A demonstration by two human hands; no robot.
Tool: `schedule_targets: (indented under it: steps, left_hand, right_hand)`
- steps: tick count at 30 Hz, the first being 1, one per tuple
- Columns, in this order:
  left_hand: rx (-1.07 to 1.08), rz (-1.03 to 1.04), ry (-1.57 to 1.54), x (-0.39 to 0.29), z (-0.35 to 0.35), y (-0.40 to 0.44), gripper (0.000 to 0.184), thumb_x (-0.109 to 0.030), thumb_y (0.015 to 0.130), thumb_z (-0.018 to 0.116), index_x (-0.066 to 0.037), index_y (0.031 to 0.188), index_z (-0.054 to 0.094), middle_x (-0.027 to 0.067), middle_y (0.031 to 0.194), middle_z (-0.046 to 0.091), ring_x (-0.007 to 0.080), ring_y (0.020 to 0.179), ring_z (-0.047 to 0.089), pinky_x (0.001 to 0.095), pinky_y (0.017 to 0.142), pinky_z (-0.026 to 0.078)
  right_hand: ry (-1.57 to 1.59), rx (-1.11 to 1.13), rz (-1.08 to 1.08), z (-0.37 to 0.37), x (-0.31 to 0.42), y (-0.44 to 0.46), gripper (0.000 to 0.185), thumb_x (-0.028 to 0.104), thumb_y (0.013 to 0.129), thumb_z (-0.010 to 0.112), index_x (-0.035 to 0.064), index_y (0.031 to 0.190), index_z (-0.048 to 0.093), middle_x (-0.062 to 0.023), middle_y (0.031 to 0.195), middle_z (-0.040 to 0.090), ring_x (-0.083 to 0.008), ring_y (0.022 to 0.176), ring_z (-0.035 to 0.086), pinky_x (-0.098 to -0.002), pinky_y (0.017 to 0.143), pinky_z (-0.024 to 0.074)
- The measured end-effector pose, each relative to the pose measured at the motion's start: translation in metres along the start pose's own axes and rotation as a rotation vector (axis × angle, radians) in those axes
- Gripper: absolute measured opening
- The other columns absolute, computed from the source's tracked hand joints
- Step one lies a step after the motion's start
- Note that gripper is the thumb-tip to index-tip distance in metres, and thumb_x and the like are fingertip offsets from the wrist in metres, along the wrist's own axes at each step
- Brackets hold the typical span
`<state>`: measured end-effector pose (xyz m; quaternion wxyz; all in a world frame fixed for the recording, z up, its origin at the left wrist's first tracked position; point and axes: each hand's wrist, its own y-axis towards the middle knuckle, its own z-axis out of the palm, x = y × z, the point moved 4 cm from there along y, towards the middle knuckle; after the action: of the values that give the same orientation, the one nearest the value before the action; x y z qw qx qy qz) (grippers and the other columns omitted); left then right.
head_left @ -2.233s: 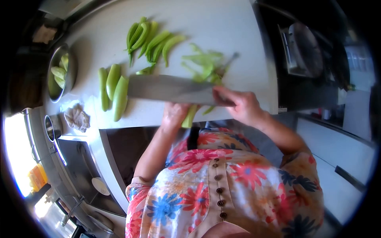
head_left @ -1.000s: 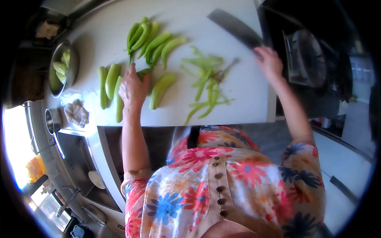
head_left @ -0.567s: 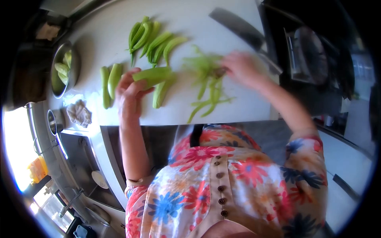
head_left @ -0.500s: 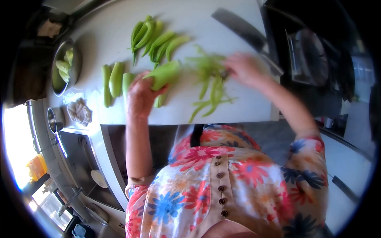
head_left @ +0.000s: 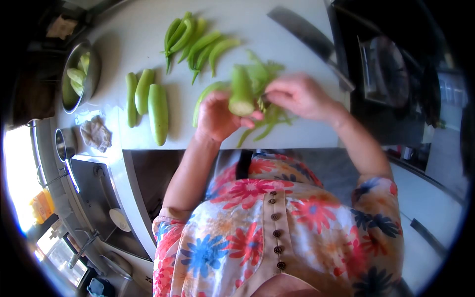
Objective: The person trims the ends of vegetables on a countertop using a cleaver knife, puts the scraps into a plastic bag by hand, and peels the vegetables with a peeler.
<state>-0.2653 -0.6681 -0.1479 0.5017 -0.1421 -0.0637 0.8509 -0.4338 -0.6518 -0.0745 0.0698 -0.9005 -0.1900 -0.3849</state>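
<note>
My left hand (head_left: pixel 217 116) holds a green vegetable piece (head_left: pixel 241 91), its pale cut end towards me. Close to its right side, my right hand (head_left: pixel 299 95) is closed on a small peeler (head_left: pixel 263 99), mostly hidden by the fingers. Green peels (head_left: pixel 267 129) lie under and beside both hands. Behind my left hand rests another light green piece (head_left: pixel 204 95). Three smooth green lengths (head_left: pixel 158 114) lie side by side to the left. Slim green pods (head_left: pixel 179 37) are grouped farther back.
A large knife (head_left: pixel 303 32) lies at the back right of the white counter (head_left: pixel 123 49). At the left are a metal bowl (head_left: pixel 94 81) with green pieces, a crumpled cloth (head_left: pixel 95 133) and a small metal pot (head_left: pixel 64 144). A dark stove area (head_left: pixel 396 114) borders the right.
The knife was put down at the back right. My left hand picked up a green piece and brought it right; my right hand moved to the peels and closed on the peeler.
</note>
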Motion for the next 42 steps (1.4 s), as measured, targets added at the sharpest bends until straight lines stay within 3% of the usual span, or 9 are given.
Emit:
schedule_targets:
  steps: [3, 4, 10, 16, 25, 28, 32, 36, 42]
  left_hand:
    - [-0.074, -0.082, 0.012, 0.004, -0.003, 0.005, 0.051, -0.039, 0.090, 0.038, 0.001, 0.120, 0.047, 0.0247, 0.095, 0.058, 0.0380, 0.071, 0.062, 0.0417, 0.057, 0.054]
    - [-0.162, -0.103, 0.139, 0.007, 0.001, 0.004, 0.051, -0.046, 0.092, 0.034, -0.002, 0.111, 0.052, 0.0179, 0.092, 0.059, 0.0320, 0.063, 0.058, 0.0347, 0.049, 0.048]
    - [-0.279, -0.015, 0.101, 0.013, 0.008, 0.003, 0.038, -0.041, 0.094, 0.036, -0.010, 0.102, 0.054, 0.0054, 0.082, 0.058, 0.0205, 0.060, 0.050, 0.0264, 0.041, 0.034]
    - [-0.409, -0.005, 0.054, 0.017, 0.011, 0.003, 0.031, -0.037, 0.094, 0.038, -0.010, 0.098, 0.053, 0.0037, 0.077, 0.056, 0.0169, 0.063, 0.052, 0.0264, 0.040, 0.034]
    - [-0.450, 0.052, 0.144, 0.023, 0.011, -0.001, 0.034, -0.036, 0.094, 0.036, -0.006, 0.098, 0.052, 0.0116, 0.073, 0.054, 0.0214, 0.046, 0.046, 0.0287, 0.036, 0.032]
    - [-0.427, 0.000, 0.166, 0.030, 0.018, -0.008, 0.037, -0.037, 0.094, 0.035, -0.004, 0.103, 0.050, 0.0161, 0.074, 0.054, 0.0224, 0.044, 0.045, 0.0294, 0.036, 0.031]
    - [-0.289, -0.026, 0.135, 0.031, 0.017, -0.017, 0.042, -0.040, 0.095, 0.035, -0.005, 0.114, 0.048, 0.0193, 0.077, 0.056, 0.0238, 0.049, 0.049, 0.0284, 0.038, 0.034]
    - [-0.207, 0.027, 0.172, 0.019, 0.008, -0.009, 0.045, -0.040, 0.095, 0.035, -0.005, 0.120, 0.046, 0.0212, 0.094, 0.058, 0.0282, 0.062, 0.054, 0.0317, 0.048, 0.042]
    - [-0.264, 0.032, 0.016, 0.009, -0.015, 0.008, 0.042, -0.039, 0.095, 0.034, -0.007, 0.119, 0.048, 0.0177, 0.094, 0.059, 0.0292, 0.072, 0.058, 0.0357, 0.054, 0.049]
  right_hand:
    - [-0.209, -0.011, -0.033, 0.003, 0.008, 0.007, 0.018, 0.031, 0.084, 0.062, 0.0141, 0.083, 0.066, -0.0013, 0.071, 0.062, -0.0194, 0.070, 0.059, -0.0344, 0.071, 0.0360]
    - [-0.261, -0.055, -0.046, 0.007, 0.005, 0.006, 0.024, 0.040, 0.084, 0.058, 0.0178, 0.079, 0.066, 0.0004, 0.067, 0.059, -0.0178, 0.072, 0.056, -0.0345, 0.076, 0.0295]
    - [-0.564, -0.170, -0.227, 0.008, 0.015, 0.011, 0.037, 0.051, 0.082, 0.054, 0.0181, 0.069, 0.064, 0.0041, 0.064, 0.054, -0.0154, 0.072, 0.050, -0.0353, 0.076, 0.0284]
    - [-0.534, -0.283, -0.250, 0.019, 0.020, 0.012, 0.038, 0.053, 0.075, 0.060, 0.0179, 0.059, 0.061, 0.0051, 0.058, 0.049, -0.0135, 0.066, 0.048, -0.0338, 0.073, 0.0295]
    - [-0.427, -0.395, -0.368, 0.027, 0.001, 0.016, 0.043, 0.051, 0.071, 0.064, 0.0157, 0.051, 0.052, 0.0040, 0.055, 0.047, -0.0147, 0.063, 0.046, -0.0330, 0.068, 0.0291]
    - [-0.423, -0.397, -0.276, 0.019, -0.021, 0.020, 0.042, 0.050, 0.072, 0.064, 0.0157, 0.051, 0.052, 0.0043, 0.054, 0.046, -0.0143, 0.062, 0.047, -0.0329, 0.066, 0.0285]
    - [-0.595, -0.458, -0.148, 0.014, -0.079, 0.017, 0.041, 0.051, 0.072, 0.064, 0.0160, 0.051, 0.055, 0.0043, 0.054, 0.050, -0.0139, 0.063, 0.049, -0.0330, 0.066, 0.0282]
    - [-0.578, -0.494, -0.079, 0.004, -0.069, 0.015, 0.043, 0.052, 0.072, 0.063, 0.0139, 0.053, 0.057, 0.0037, 0.055, 0.051, -0.0158, 0.062, 0.049, -0.0328, 0.066, 0.0282]
    - [-0.492, -0.440, -0.143, 0.009, -0.028, 0.005, 0.041, 0.051, 0.073, 0.064, 0.0157, 0.052, 0.056, 0.0048, 0.054, 0.048, -0.0138, 0.061, 0.047, -0.0323, 0.067, 0.0289]
